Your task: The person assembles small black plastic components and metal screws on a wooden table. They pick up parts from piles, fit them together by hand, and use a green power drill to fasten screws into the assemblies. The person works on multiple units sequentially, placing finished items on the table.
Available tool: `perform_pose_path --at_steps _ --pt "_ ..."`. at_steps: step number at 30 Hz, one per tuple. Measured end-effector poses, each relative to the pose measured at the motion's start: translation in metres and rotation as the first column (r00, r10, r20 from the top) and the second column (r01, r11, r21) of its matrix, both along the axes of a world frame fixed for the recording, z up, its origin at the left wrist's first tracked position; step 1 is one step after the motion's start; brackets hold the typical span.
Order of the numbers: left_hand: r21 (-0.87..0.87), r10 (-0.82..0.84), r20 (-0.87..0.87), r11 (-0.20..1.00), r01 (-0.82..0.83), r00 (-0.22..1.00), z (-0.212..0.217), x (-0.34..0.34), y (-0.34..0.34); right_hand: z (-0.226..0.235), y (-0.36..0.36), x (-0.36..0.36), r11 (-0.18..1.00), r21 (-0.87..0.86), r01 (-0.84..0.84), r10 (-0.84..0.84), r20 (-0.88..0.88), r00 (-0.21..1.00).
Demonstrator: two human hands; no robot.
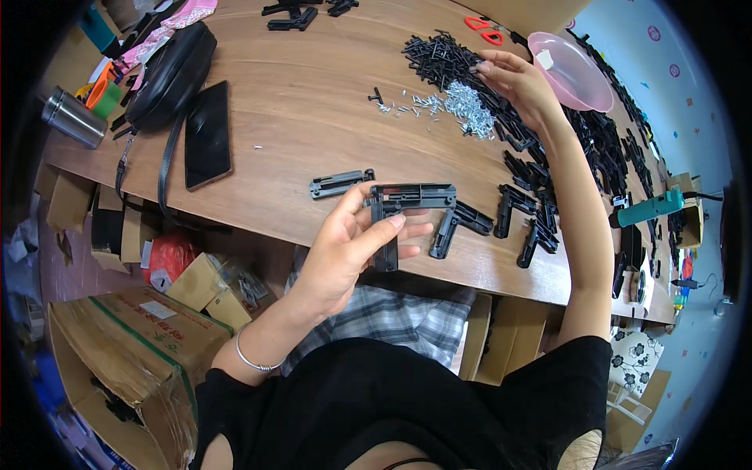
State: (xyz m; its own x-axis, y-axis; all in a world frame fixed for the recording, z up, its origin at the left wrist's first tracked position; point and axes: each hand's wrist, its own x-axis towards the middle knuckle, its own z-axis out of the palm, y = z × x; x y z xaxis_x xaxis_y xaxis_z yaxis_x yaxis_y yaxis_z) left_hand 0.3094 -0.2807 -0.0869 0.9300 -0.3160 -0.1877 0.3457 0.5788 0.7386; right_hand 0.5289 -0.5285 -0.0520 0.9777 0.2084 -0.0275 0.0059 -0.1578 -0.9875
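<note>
We count one black bracket (pixel 407 211) pinched in our left hand (pixel 348 247) over the counter's (pixel 313 117) near edge. Our right hand (pixel 517 82), fingers loosely spread and holding nothing, touches one screw pile (pixel 470 106) far right. The black parts beyond are too tangled to count.

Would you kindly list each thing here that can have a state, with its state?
left hand: gripping the black plastic bracket, raised above the table edge
right hand: fingers in the pile of silver screws
phone: flat, screen dark
pink bowl: upright
black pouch: looks closed
</note>
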Motion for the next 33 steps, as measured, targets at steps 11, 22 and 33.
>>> perform_pose_path --at_steps 11,22,33 --pt "0.007 -0.105 -0.055 0.994 0.105 0.993 -0.006 -0.008 -0.025 0.002 0.004 -0.172 0.938 0.338 -0.070 0.135 -0.174 0.975" --pt "0.046 -0.158 -0.019 0.986 0.158 0.987 -0.007 -0.020 -0.048 -0.015 0.002 -0.235 0.971 -0.078 0.224 -0.169 0.434 0.885" --pt "0.096 -0.233 0.130 0.970 0.221 0.964 -0.014 -0.034 -0.068 -0.030 0.015 -0.240 0.971 -0.176 0.162 -0.022 0.609 0.793"
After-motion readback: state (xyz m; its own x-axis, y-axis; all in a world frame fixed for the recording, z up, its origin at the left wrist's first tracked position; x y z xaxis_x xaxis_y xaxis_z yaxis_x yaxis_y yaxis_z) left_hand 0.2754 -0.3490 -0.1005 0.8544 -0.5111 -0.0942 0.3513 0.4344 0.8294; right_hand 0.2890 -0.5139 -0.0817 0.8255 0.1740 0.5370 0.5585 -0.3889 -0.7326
